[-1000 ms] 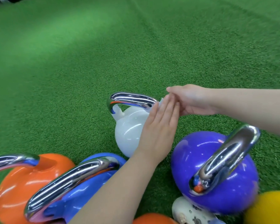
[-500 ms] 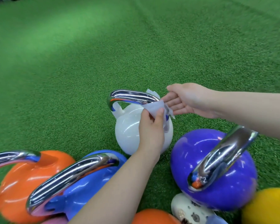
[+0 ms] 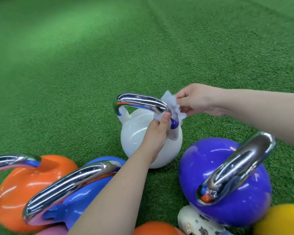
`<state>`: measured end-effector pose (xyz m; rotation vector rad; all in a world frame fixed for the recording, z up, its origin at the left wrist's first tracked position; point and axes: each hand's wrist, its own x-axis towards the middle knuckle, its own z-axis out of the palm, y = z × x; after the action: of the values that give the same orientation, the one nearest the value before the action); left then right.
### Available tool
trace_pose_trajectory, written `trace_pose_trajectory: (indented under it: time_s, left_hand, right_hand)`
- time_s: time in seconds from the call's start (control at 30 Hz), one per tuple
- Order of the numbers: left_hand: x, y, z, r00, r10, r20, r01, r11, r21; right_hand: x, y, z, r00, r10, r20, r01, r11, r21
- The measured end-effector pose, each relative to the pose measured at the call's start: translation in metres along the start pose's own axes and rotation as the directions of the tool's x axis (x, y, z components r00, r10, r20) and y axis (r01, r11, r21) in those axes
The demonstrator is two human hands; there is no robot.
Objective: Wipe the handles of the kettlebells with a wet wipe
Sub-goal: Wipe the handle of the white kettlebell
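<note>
Wiping looks barely begun: the wipe point(image 3: 174, 107) is draped over the right end of the chrome handle point(image 3: 139, 101) of the white kettlebell point(image 3: 136, 138), which stands on the turf point(image 3: 75, 73). The left hand point(image 3: 157, 131) pinches the wipe's lower part under the handle; the right hand point(image 3: 197, 100) pinches its upper edge. By my judgement that handle is 1 of at least 4 in view, and the orange point(image 3: 32, 184), blue point(image 3: 85, 197) and purple point(image 3: 227, 175) bells look untouched. Compared with 1 second ago, the palms no longer press together flat, and the wipe has been opened out and wrapped round the handle.
</note>
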<state>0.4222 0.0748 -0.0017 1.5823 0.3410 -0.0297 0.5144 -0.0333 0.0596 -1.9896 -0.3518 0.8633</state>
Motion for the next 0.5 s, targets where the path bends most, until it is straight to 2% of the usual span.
trace_pose_trajectory:
  time_s: [0.1,0.2,0.27,0.33,0.4,0.5]
  left_hand:
    - [-0.005,-0.003,-0.002,1.000,-0.004,-0.019,0.004,1.000,-0.004]
    - [-0.008,-0.003,-0.005,0.995,-0.012,-0.101,0.001,0.994,-0.113]
    - [-0.010,-0.004,-0.006,0.985,-0.024,-0.171,-0.013,0.977,-0.215]
    - [-0.013,-0.002,-0.010,0.985,-0.024,-0.172,-0.030,0.951,-0.307]
    - [-0.015,0.003,-0.013,0.986,-0.026,-0.163,-0.035,0.932,-0.360]
    - [-0.016,0.010,-0.018,0.987,-0.039,-0.153,-0.022,0.927,-0.376]
  right_hand:
    - [0.004,0.000,-0.006,0.994,-0.012,0.113,0.000,0.995,0.100]
    - [0.008,0.002,-0.011,0.981,-0.037,0.189,0.010,0.990,0.143]
    - [0.010,0.002,-0.012,0.981,-0.062,0.185,0.035,0.989,0.147]
    - [0.012,0.002,-0.013,0.982,-0.095,0.163,0.071,0.986,0.149]
    - [0.014,0.000,-0.013,0.978,-0.105,0.182,0.086,0.990,0.113]
    - [0.018,-0.002,-0.014,0.950,-0.130,0.283,0.157,0.985,-0.075]
